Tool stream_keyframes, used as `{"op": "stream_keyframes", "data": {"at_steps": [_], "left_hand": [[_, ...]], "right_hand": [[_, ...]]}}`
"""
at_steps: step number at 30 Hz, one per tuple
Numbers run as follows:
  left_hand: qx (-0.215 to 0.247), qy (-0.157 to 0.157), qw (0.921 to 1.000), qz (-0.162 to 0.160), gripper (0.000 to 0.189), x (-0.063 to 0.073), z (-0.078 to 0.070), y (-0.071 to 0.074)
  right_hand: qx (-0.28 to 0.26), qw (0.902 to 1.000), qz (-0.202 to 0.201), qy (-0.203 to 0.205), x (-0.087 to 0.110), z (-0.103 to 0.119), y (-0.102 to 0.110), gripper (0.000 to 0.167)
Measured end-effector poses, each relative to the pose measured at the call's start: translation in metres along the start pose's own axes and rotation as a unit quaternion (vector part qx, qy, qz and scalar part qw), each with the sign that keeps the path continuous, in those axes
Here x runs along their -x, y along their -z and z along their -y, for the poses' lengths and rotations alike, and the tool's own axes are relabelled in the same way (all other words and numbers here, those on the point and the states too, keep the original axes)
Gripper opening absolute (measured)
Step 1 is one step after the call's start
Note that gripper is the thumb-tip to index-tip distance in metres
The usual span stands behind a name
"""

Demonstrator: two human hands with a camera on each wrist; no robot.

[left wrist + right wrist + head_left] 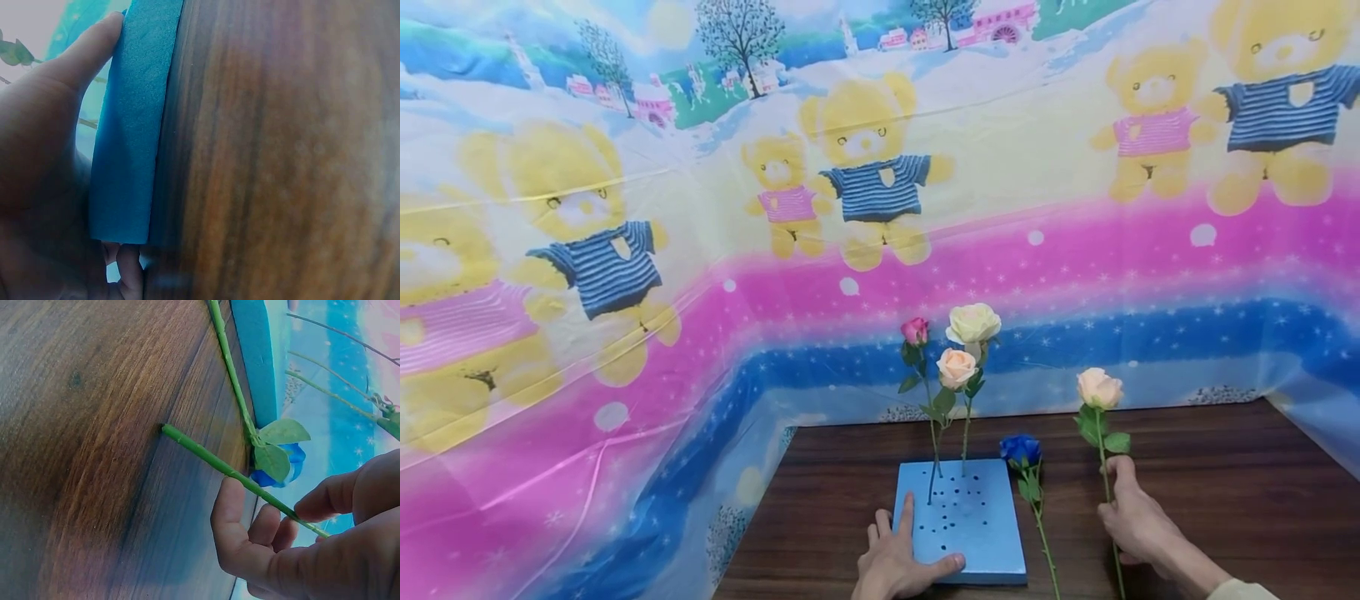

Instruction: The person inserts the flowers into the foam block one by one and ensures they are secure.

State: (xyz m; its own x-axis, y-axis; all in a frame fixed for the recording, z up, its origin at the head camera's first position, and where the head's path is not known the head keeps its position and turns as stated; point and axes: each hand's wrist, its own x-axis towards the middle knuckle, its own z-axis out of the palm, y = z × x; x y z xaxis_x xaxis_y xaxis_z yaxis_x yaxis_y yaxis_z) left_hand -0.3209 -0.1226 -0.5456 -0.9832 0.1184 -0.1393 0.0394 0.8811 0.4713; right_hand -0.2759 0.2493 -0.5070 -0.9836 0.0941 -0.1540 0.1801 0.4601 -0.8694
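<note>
A pale sleeve [1246, 591] at the lower right leads to the right hand [1138, 518], whose fingers and thumb pinch the stem of a peach rose [1100, 388], held bloom up to the right of the blue block [981, 554]. The left hand [897, 557], fingers spread and fairly straight, rests at the block's near left corner, thumb on its top face, and seems to steady it. The step in hand looks like bringing this rose to the block, where a pink rose [915, 331], a cream rose [973, 323] and a second peach rose [957, 368] already stand. The next move probably calls for guiding the stem's lower end, now apart from the block, into a vacant hole and pressing straight down. A blue rose [1021, 450] lies just beside the block's right side. Beneath is a dark wood-grain worktop [827, 487]; a printed cloth [1022, 196] with teddy bears, snowy hills and pink and blue bands hangs behind and to the left, hiding any wall.
</note>
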Motion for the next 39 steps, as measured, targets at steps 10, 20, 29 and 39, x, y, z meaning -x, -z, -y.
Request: {"op": "stream_keyframes", "data": {"at_steps": [10, 20, 29, 39], "left_hand": [[0.012, -0.004, 0.9999, -0.003, 0.133, 0.0, 0.0, 0.001], [0.011, -0.005, 0.9999, -0.01, 0.133, 0.0, 0.002, 0.0], [0.015, -0.005, 0.9998, -0.011, 0.134, -0.001, 0.002, -0.001], [0.013, -0.003, 0.9999, -0.01, 0.134, -0.001, 0.002, 0.0]], "right_hand": [[0.003, 0.997, -0.037, 0.068, 0.002, 0.002, 0.002, 0.061], [0.033, 0.9919, -0.062, 0.106, -0.004, 0.007, 0.008, 0.07], [0.025, 0.9886, -0.076, 0.127, -0.005, 0.005, 0.01, 0.069], [0.055, 0.9702, -0.143, 0.188, -0.007, 0.005, 0.016, 0.06]]}}
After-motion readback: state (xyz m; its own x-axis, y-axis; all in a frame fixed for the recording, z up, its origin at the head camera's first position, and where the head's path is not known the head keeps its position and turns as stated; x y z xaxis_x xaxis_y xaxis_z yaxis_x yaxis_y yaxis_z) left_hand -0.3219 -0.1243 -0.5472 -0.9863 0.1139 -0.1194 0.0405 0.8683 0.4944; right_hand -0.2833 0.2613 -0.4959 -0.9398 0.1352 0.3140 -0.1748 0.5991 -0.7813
